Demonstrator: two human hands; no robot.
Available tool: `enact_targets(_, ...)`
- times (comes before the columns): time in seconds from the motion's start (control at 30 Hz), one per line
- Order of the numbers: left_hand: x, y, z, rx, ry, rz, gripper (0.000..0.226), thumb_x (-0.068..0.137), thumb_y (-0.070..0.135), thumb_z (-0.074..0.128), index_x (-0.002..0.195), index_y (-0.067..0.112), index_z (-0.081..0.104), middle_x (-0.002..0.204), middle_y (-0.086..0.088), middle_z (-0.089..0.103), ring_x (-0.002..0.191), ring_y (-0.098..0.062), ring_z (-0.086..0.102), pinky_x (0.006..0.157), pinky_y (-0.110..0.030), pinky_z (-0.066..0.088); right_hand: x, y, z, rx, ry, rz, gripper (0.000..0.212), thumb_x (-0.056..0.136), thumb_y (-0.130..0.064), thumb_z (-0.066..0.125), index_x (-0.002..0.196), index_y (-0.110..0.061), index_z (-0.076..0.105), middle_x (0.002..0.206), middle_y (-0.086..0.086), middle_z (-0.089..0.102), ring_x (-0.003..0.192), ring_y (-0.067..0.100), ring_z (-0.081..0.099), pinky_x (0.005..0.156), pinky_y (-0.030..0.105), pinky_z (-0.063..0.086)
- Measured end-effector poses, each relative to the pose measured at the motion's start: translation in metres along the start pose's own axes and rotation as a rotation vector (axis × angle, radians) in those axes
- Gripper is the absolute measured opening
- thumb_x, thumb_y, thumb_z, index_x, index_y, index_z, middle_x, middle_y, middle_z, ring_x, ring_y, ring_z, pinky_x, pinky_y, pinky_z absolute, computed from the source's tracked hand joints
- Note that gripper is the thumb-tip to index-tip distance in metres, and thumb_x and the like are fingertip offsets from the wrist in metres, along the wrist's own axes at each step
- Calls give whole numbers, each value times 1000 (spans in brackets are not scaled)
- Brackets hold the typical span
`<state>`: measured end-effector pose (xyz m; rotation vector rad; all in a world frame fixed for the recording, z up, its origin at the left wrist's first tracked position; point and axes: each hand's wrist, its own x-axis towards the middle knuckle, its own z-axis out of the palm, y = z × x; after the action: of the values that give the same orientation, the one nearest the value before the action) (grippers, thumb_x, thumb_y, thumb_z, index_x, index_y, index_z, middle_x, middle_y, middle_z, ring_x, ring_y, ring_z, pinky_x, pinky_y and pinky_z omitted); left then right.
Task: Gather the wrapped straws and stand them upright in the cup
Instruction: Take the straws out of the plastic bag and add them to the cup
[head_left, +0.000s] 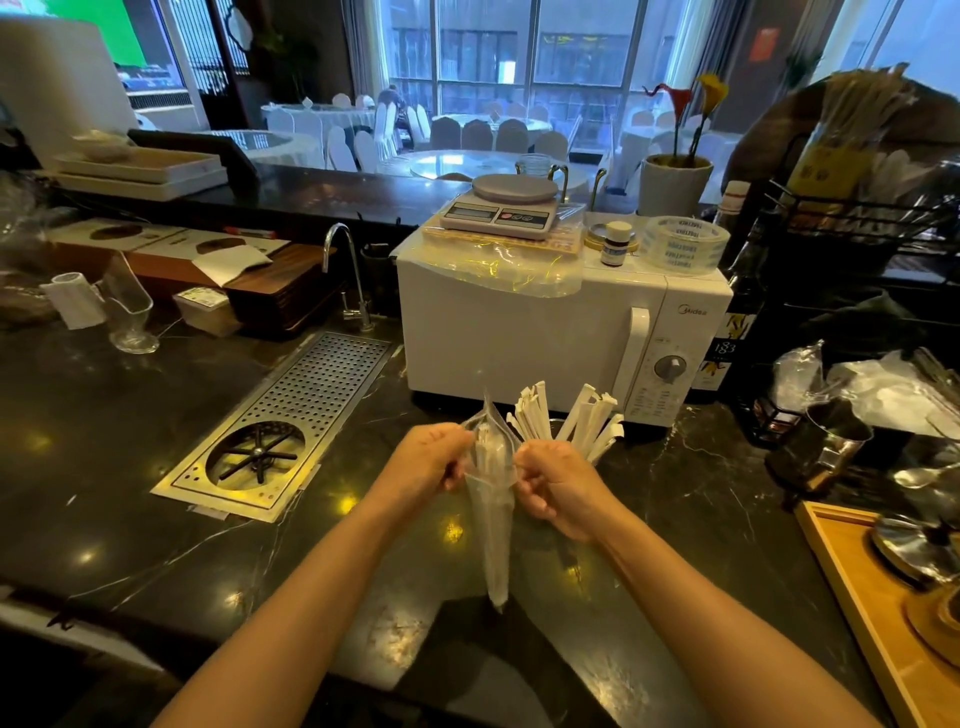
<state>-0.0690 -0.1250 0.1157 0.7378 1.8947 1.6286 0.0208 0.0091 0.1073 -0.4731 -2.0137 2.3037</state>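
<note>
Both hands meet above the dark marble tabletop (156, 441), just in front of a white microwave (545, 338). The left hand (423, 462) and the right hand (558, 488) each pinch one side of a clear plastic bag (491, 519) near its mouth; each grip is pressed together on the film, fingers curled in. The opposed pinches suggest that the mouth is being pulled apart so that the contents can be reached. The bag hangs pointed end down, which keeps the wrapped straws in the bag (488, 447) pooled together and their upper ends presented at the opening.

Behind the right hand, a fan of wrapped straws (566, 415) rises at splayed angles. They lean outward, as loose sticks do when their feet share a narrow base. Their upright stance implies that they already stand in the cup, so the task appears partly done, with the bagged remainder still to be moved.

The cup itself is almost wholly concealed by the right hand and the bag; only a dark sliver between the two fans may be its rim, and this cannot be confirmed. The number of straws in the bag is unreadable through the creased film. The fingertips of both hands are turned away from the camera, so the exact contact points are not seen. A drip tray (291, 415) lies to the left, well apart from the work.
</note>
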Motion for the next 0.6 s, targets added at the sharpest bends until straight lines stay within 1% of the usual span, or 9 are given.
enact_targets(0.1, 5, 3, -12, 132, 105, 60, 39, 84, 5, 47, 46, 15, 47, 40, 7, 46, 36, -2, 40, 43, -13, 36, 0, -12, -9, -176, 27, 45, 40, 94, -4, 38, 56, -10, 48, 37, -6, 48, 29, 3, 38, 31, 13, 28)
enact_targets(0.2, 8, 8, -19, 217, 175, 97, 38, 79, -3, 49, 44, 12, 46, 40, 2, 45, 32, -1, 39, 39, -10, 36, -4, -21, -12, -384, 79, 69, 39, 91, -4, 41, 54, -10, 49, 41, -2, 46, 31, 5, 38, 34, 15, 29)
enact_targets(0.3, 8, 10, -26, 272, 242, 153, 37, 76, -5, 52, 42, 9, 46, 41, -3, 44, 30, -2, 41, 37, -8, 36, -8, -26, -12, -524, 126, 69, 40, 91, -10, 44, 51, -11, 51, 45, 1, 47, 35, 8, 40, 36, 15, 33)
enact_targets(0.4, 7, 9, -27, 312, 347, 177, 41, 76, -4, 53, 39, 11, 44, 41, -4, 44, 30, -3, 41, 38, -10, 37, -8, -29, -11, -589, 212, 91, 41, 91, -13, 45, 51, -11, 50, 45, 1, 47, 34, 8, 40, 38, 15, 35)
enact_targets(0.5, 6, 8, -26, 290, 459, 158, 40, 79, -1, 52, 40, 10, 45, 43, -6, 46, 36, -8, 43, 45, -21, 39, -9, -29, -7, -593, 269, 117, 41, 92, -14, 43, 52, -11, 49, 47, 3, 46, 38, 11, 40, 40, 18, 34)
enact_targets(0.6, 5, 8, -23, 228, 555, 135, 37, 80, 1, 50, 44, 7, 49, 44, -6, 49, 31, -3, 46, 49, -23, 41, -10, -24, -2, -585, 261, 151, 40, 93, -16, 41, 54, -11, 49, 49, 3, 46, 41, 12, 40, 43, 19, 33)
